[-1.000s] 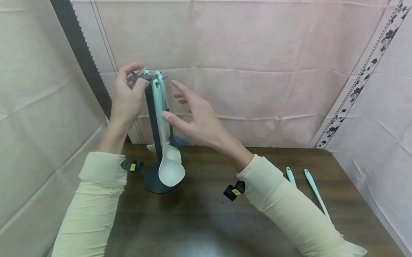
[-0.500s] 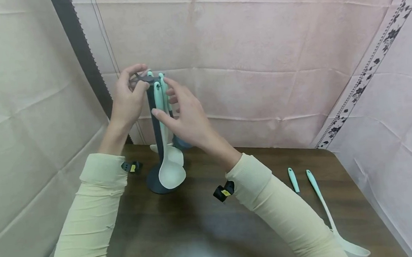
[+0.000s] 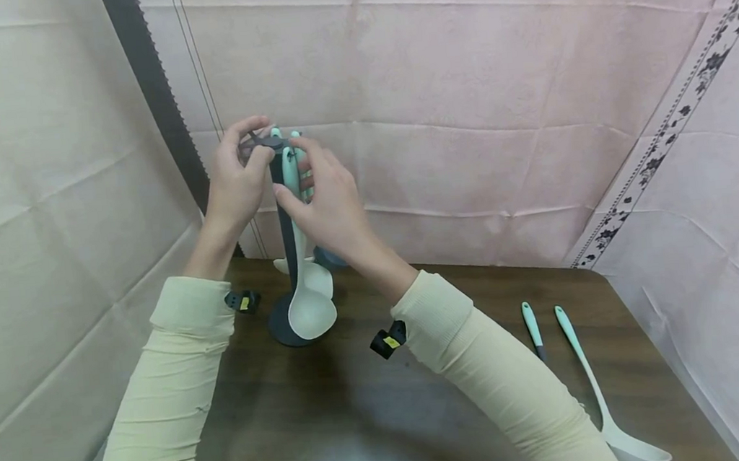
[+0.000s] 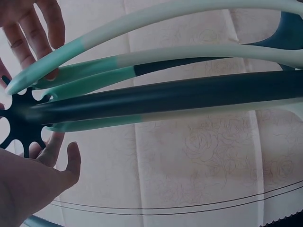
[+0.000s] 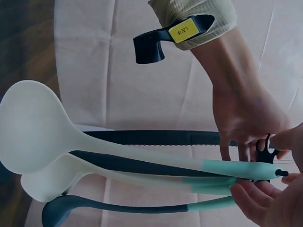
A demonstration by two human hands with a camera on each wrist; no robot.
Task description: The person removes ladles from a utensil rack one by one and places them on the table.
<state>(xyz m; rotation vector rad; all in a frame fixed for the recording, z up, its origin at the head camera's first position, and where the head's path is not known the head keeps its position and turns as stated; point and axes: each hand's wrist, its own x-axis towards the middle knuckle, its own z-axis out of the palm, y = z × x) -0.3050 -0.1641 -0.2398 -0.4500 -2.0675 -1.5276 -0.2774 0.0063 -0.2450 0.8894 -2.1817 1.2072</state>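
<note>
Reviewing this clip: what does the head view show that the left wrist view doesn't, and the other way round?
Only head: the round base of the stand, the table, both sleeves, and two mint-handled utensils lying at right, a white ladle and a dark-shafted utensil.

Only left wrist: the rounded notches of the stand's top, laid out plainly.

Both: the pole, hanging utensils, and parts of the left hand and right hand.

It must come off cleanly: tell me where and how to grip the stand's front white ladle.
Grip the front ladle by its slim mint handle, preferably from the front right: it hangs handle up, with the dark pole close on its left.
</note>
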